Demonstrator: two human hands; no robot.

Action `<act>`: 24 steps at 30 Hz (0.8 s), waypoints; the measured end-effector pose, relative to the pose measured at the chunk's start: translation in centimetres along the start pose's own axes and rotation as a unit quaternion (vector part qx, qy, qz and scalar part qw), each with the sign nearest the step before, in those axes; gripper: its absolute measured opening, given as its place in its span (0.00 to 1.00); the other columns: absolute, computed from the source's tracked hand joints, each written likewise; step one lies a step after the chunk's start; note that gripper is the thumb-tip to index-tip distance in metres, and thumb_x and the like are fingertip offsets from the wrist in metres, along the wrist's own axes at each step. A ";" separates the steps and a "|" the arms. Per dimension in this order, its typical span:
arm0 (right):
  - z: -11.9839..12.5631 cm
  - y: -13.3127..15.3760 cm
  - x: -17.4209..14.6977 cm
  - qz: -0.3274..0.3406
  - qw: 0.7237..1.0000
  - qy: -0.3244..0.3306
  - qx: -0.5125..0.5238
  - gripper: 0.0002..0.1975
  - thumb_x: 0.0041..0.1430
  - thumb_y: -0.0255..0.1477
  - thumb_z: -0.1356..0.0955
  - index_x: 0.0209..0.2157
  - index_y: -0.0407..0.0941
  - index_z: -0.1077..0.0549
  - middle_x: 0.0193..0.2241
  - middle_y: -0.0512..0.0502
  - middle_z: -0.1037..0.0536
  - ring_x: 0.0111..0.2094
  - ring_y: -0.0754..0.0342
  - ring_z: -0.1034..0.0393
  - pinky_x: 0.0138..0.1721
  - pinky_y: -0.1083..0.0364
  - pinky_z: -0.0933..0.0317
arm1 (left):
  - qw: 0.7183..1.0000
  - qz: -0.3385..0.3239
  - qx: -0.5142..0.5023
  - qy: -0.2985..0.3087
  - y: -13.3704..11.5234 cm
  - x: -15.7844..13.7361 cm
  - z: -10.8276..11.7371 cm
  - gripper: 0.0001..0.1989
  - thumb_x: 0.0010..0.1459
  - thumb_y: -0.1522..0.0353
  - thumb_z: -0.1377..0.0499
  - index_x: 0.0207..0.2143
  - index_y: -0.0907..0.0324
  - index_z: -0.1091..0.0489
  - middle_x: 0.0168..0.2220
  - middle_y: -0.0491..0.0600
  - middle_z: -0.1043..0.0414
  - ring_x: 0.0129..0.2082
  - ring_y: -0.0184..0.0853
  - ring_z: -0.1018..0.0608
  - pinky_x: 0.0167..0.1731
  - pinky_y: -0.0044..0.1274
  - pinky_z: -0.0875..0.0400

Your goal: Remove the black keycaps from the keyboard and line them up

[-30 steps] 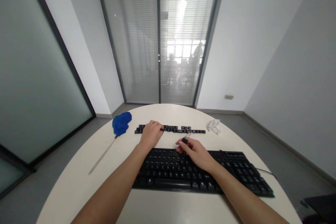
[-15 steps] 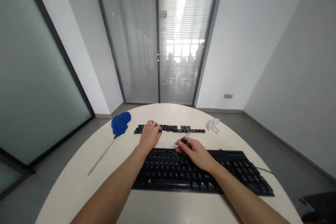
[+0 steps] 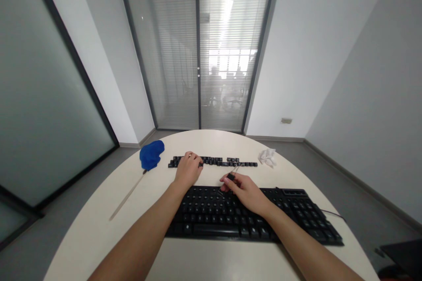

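My left hand (image 3: 189, 169) rests over the rows of loose black keycaps (image 3: 227, 164), its fingers curled down and closed on a small black keycap (image 3: 201, 165) at the fingertips. Above the top rows of the black keyboard (image 3: 214, 229), my right hand (image 3: 247, 191) pinches a keycap puller (image 3: 231, 176), with a black grip and thin wire ends sticking out on both sides. Several keyboard positions in the upper left show bare round stems, while the lower row and the number pad carry their caps. My right palm hides part of the keyboard's middle.
A blue cloth (image 3: 151, 155) lies at the left, touching a thin pale stick (image 3: 128, 195) with a dark end. Crumpled white tissue (image 3: 267, 157) sits at the back right. The round table's edge (image 3: 211, 131) curves around, and a cable (image 3: 334, 214) runs off the keyboard's right.
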State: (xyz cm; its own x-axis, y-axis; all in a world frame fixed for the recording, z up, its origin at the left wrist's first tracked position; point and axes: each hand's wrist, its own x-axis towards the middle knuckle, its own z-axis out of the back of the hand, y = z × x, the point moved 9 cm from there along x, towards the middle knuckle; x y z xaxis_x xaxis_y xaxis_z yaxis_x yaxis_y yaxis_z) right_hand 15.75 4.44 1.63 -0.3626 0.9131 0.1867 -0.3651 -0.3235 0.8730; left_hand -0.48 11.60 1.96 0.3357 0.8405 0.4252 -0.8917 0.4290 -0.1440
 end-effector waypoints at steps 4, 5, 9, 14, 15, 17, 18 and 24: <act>0.0 0.1 0.0 0.006 1.000 -0.001 -0.003 0.17 0.67 0.42 0.38 0.38 0.44 0.26 0.31 0.46 0.19 0.34 0.52 0.27 0.37 0.54 0.38 | 1.000 0.003 0.004 -0.001 0.0 0.0 0.0 0.06 0.58 0.70 0.38 0.39 0.59 0.25 0.42 0.53 0.27 0.52 0.45 0.34 0.50 0.34 0.36; 0.1 0.2 0.0 0.007 1.000 -0.001 -0.004 0.18 0.67 0.42 0.38 0.38 0.43 0.26 0.31 0.46 0.19 0.34 0.52 0.27 0.37 0.54 0.38 | 1.000 0.003 0.003 -0.001 0.0 0.0 -0.1 0.06 0.58 0.70 0.38 0.39 0.58 0.26 0.42 0.53 0.27 0.52 0.45 0.34 0.49 0.34 0.35; 0.0 0.2 0.0 0.009 1.000 -0.001 -0.004 0.18 0.67 0.43 0.38 0.38 0.43 0.26 0.31 0.46 0.19 0.35 0.52 0.27 0.37 0.54 0.38 | 1.000 0.003 -0.003 0.000 0.0 -0.1 -0.1 0.07 0.57 0.70 0.38 0.39 0.59 0.26 0.43 0.53 0.27 0.52 0.44 0.34 0.51 0.33 0.36; 0.0 0.1 0.0 0.003 1.000 0.000 -0.005 0.20 0.67 0.44 0.38 0.38 0.43 0.25 0.32 0.46 0.19 0.36 0.51 0.26 0.37 0.55 0.37 | 1.000 0.000 -0.009 -0.001 -0.3 -0.1 0.4 0.09 0.56 0.70 0.36 0.41 0.59 0.26 0.44 0.52 0.27 0.52 0.44 0.34 0.53 0.33 0.37; 0.1 0.3 0.0 0.007 1.000 -0.001 -0.009 0.20 0.67 0.44 0.39 0.38 0.44 0.25 0.32 0.46 0.20 0.36 0.51 0.26 0.37 0.55 0.36 | 1.000 0.000 -0.012 -0.003 -0.4 -0.1 0.7 0.10 0.55 0.69 0.36 0.41 0.58 0.26 0.44 0.52 0.27 0.52 0.44 0.34 0.53 0.33 0.37; 0.6 0.6 -0.1 0.015 1.000 -0.004 -0.023 0.20 0.67 0.44 0.38 0.37 0.44 0.24 0.31 0.46 0.20 0.34 0.51 0.27 0.36 0.55 0.36 | 1.000 0.002 -0.025 -0.010 -0.8 -0.1 1.4 0.10 0.56 0.69 0.36 0.41 0.58 0.26 0.45 0.52 0.27 0.52 0.44 0.33 0.54 0.33 0.37; 0.9 0.9 -0.2 0.017 0.999 -0.005 -0.033 0.20 0.67 0.44 0.38 0.36 0.44 0.24 0.30 0.46 0.21 0.33 0.51 0.27 0.35 0.55 0.36 | 0.999 0.001 -0.037 -0.012 -1.2 -0.1 1.7 0.09 0.57 0.69 0.37 0.41 0.58 0.27 0.44 0.52 0.27 0.51 0.43 0.32 0.54 0.32 0.37; 2.4 1.9 -0.9 0.017 0.995 0.032 -0.089 0.20 0.65 0.44 0.36 0.32 0.44 0.22 0.26 0.47 0.21 0.29 0.51 0.28 0.31 0.55 0.37 | 0.989 0.000 -0.120 0.090 -4.3 -1.9 1.5 0.09 0.62 0.64 0.43 0.41 0.56 0.26 0.41 0.49 0.23 0.42 0.39 0.24 0.44 0.28 0.31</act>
State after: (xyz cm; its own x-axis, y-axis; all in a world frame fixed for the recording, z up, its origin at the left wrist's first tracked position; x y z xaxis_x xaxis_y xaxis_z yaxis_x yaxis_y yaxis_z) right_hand 17.41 3.57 4.17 -0.4293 0.8850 0.1802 -0.4965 -0.3979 0.7714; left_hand 2.23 7.67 3.10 0.4032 0.8768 0.2621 -0.8012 0.4766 -0.3618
